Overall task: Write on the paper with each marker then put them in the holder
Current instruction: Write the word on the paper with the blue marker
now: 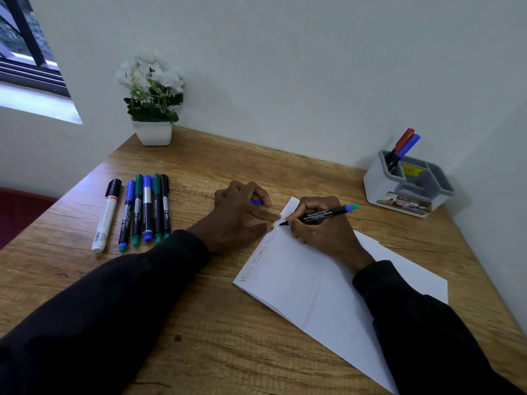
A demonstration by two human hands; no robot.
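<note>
Head view: two markers [405, 145] sit in holder [379, 189], six others [147, 208] wait left of centre. Your right hand [322, 223] grips a marker [322, 214], tip on paper [308, 283]; left hand [239, 212] pinches cap [255, 201].

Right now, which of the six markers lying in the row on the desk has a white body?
The leftmost marker, the one with the black cap. The other five beside it have dark bodies with blue or green ends.
</note>
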